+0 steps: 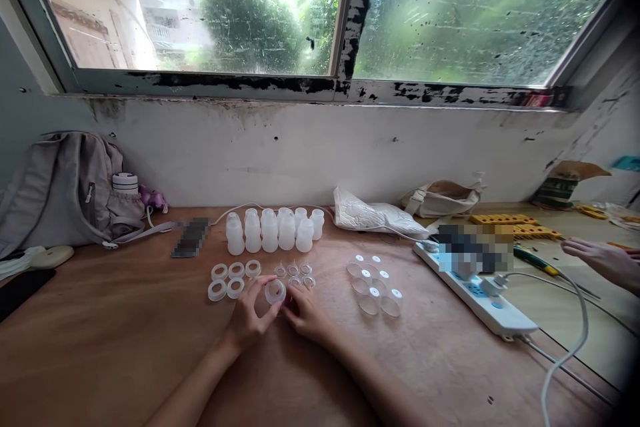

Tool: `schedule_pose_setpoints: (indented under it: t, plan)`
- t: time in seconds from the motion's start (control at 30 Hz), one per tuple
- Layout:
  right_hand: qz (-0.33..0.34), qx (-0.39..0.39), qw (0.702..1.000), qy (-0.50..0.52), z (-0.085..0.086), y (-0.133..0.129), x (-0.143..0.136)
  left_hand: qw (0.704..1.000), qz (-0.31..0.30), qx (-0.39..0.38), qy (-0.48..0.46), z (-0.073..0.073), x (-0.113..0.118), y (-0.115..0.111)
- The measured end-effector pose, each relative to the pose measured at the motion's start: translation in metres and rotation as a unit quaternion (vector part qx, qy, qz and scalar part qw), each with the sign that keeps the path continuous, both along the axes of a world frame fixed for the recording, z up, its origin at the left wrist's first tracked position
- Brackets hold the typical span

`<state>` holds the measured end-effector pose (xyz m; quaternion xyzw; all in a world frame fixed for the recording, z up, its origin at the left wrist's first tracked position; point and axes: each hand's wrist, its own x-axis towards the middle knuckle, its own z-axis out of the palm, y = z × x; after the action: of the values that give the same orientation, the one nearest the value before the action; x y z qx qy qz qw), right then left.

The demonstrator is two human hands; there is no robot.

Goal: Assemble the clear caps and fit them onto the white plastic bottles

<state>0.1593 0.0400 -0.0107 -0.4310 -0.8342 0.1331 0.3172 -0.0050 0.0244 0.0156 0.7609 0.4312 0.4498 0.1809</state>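
Note:
My left hand (251, 313) pinches a translucent white screw ring (275, 291) between thumb and fingers, just above the table. Close against the ring's right side is my right hand (306, 312), its fingers curled together; what they grip, if anything, is hidden. Several white bottle collars (217, 291) lie left of my hands. Beyond my right hand sit several clear silicone nipples (293, 269). Frosted baby bottles (270, 232) stand upright in a group further back. To the right rest several clear domed caps (369, 305) with white round spots.
A white power strip (480, 300) with cables lies to the right. Behind are a plastic packet (373, 210) and a beige pouch (443, 198). At left stand a grey backpack (65, 187) and a blurred phone-like object (190, 237). Another person's hand (603, 263) shows at far right.

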Motion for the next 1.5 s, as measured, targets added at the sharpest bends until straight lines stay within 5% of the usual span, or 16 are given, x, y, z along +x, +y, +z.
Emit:
schedule_pose_setpoints:
  t: [0.2,0.47,0.77,0.9,1.1,1.27,1.5]
  plan:
    - [-0.068,-0.030,0.988,0.135,0.000,0.010,0.007,0.997,-0.002,0.003,0.081,-0.005,0.002,0.004]
    - [-0.084,-0.014,0.987,0.136,-0.002,0.010,0.005,0.985,-0.019,-0.075,0.153,-0.014,0.002,0.006]
    - [-0.034,-0.024,0.988,0.150,0.003,0.007,0.005,0.991,-0.010,-0.131,-0.032,-0.011,0.002,0.012]
    - [0.017,-0.067,0.980,0.189,0.011,-0.002,0.000,0.955,-0.009,-0.232,-0.186,-0.010,0.003,0.013]
    - [0.004,-0.184,0.947,0.264,0.008,-0.002,-0.007,0.897,-0.060,-0.337,-0.279,-0.009,0.011,0.010]
    - [-0.014,-0.279,0.903,0.326,0.002,0.005,-0.006,0.933,0.013,-0.281,-0.224,-0.013,0.014,0.005]
    - [0.021,-0.314,0.874,0.370,-0.001,0.006,-0.006,0.962,-0.017,-0.240,-0.132,-0.016,0.014,0.003]
